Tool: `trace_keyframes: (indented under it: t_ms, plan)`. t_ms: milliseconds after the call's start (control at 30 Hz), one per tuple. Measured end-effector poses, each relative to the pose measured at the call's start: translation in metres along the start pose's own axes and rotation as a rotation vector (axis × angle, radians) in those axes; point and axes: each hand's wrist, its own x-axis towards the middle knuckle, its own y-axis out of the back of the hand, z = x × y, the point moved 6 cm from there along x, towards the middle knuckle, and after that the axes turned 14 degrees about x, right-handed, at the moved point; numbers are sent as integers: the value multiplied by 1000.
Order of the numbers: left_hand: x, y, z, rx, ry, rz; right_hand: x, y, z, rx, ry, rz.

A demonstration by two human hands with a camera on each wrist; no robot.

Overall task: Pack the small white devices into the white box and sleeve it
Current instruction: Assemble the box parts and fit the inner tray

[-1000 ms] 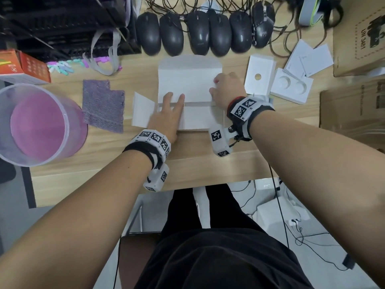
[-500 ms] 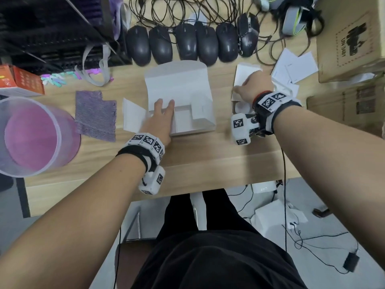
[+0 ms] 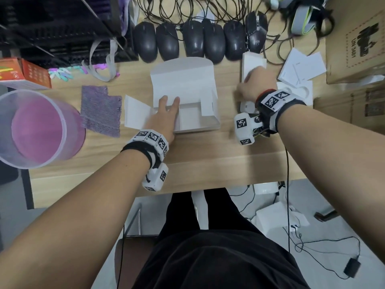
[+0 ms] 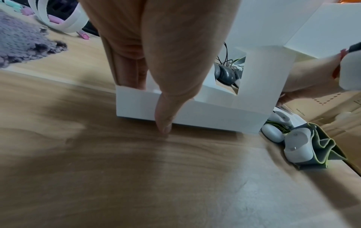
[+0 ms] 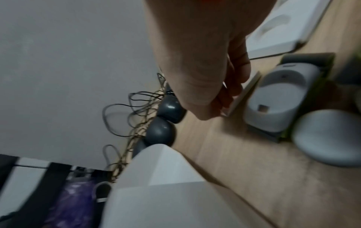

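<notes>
Steadying the open white box [image 3: 188,119] on the desk [image 3: 208,155], the left hand [image 3: 164,119] lies with fingers straight inside it and thumb on the front wall, while the right hand [image 3: 255,85] pinches a flat white card insert [image 5: 244,92] beside the black mice [image 3: 198,38]. The box interior looks bare. Two small white devices [image 4: 285,138] lie just right of it, unpacked. Next, by the look of it, the insert must be carried across and seated squarely.

Black wristbands [image 3: 143,150], marker-tagged white cubes [image 3: 244,129]
</notes>
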Motion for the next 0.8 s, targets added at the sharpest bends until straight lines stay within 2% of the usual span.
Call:
trace_keyframes:
  t_ms: [100,167,233,333,500,567,700,800]
  plan:
    - [2,-2,-1,18,1,9,-23,35,-44,155,168,156]
    - [8,-8,-3,34,15,14,-52,50,-77,265,299,194]
    - [13,-14,-3,55,5,16,-85,43,-107,386,428,117]
    - [16,-17,-3,83,-23,38,-117,2,-129,475,571,-62]
    - [17,-11,-4,74,-26,-10,-125,-57,-113,459,540,-273]
    - [13,-9,-4,53,2,-17,-125,-65,-103,385,564,-293]
    - [2,-4,-8,-36,-25,74,-119,-65,-77,34,600,-349]
    - [0,-3,-9,-45,-7,80,-117,-61,-58,-185,659,-362]
